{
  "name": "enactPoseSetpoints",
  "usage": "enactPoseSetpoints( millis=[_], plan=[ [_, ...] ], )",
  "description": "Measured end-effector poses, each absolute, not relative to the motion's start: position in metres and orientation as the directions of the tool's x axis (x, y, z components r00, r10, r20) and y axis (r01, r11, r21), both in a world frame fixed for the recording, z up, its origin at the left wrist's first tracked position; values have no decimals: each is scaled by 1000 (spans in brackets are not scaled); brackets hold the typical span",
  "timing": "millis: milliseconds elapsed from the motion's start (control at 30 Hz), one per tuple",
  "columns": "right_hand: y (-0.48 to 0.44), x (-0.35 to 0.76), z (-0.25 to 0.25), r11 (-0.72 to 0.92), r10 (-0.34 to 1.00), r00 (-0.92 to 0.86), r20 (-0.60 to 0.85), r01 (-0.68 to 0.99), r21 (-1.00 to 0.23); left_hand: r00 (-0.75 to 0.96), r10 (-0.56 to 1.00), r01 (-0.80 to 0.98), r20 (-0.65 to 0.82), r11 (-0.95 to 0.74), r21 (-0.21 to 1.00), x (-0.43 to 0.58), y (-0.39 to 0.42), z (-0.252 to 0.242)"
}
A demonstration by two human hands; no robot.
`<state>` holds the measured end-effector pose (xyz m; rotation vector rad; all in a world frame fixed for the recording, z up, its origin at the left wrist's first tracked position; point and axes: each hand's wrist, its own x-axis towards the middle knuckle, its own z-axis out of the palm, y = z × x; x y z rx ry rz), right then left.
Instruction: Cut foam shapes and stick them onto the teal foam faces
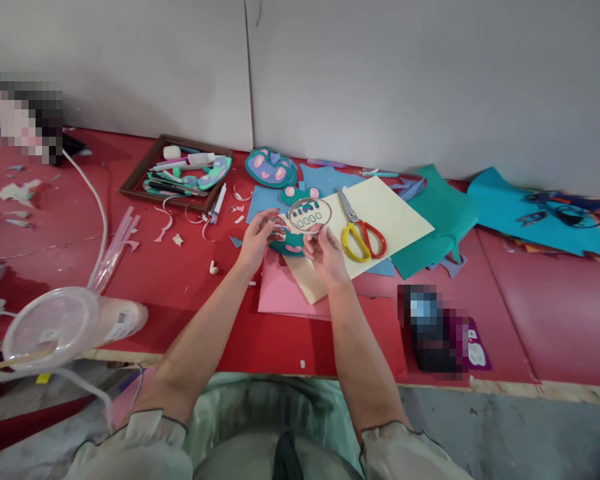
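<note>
An oval cream paper piece [310, 215] with a brown outline and rows of small drawn ovals is held up in front of me. My right hand [326, 257] pinches its lower edge. At its left side, my left hand [260, 235] has bent fingers close together near the edge; what they grip is too small to make out. Teal paper cutouts with pink spots [293, 244] show just below and behind the oval. Scissors [357, 230] with one yellow and one red handle lie on a cream sheet [395, 213] beyond my right hand.
A brown tray [140, 170] of pens and cutouts stands back left, a round spotted paper piece [271, 168] beside it. Pink paper [285, 293] lies under my hands, teal sheets [440, 213] right. A lidded plastic cup [55, 327] and a phone-like dark object [427, 333] are near the edge.
</note>
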<state>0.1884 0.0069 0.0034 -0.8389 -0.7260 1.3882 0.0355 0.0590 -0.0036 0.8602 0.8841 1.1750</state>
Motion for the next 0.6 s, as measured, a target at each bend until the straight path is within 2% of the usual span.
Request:
enactPoseSetpoints(
  millis=[133, 200, 267, 333, 433, 500, 600],
  plan=[
    [2, 182, 9, -95, 995, -72, -73, -398, -912, 170, 982, -294, -81, 129, 947, 38, 56, -5],
    [1, 180, 11, -78, 995, -81, -51, -373, -924, 146, 988, -263, -52, 90, 960, 38, 59, -8],
    [3, 180, 10, 10, 999, 32, -2, -363, -932, 131, 991, -266, -20, 55, 962, 38, 63, -12],
    [6, 183, 6, 121, 963, 267, 36, -310, -943, 131, 991, -261, 5, 29, 965, 38, 65, -15],
    [10, 191, -3, 165, 810, 584, 43, -157, -974, 134, 991, -215, 20, 10, 977, 38, 63, -13],
    [10, 196, -8, 156, 717, 691, 88, -36, -987, 123, 992, -207, 28, -2, 978, 39, 59, -10],
    [9, 200, -8, 191, 646, 715, 266, 187, -964, 111, 993, -206, 47, -24, 978, 39, 55, -6]
  ],
)
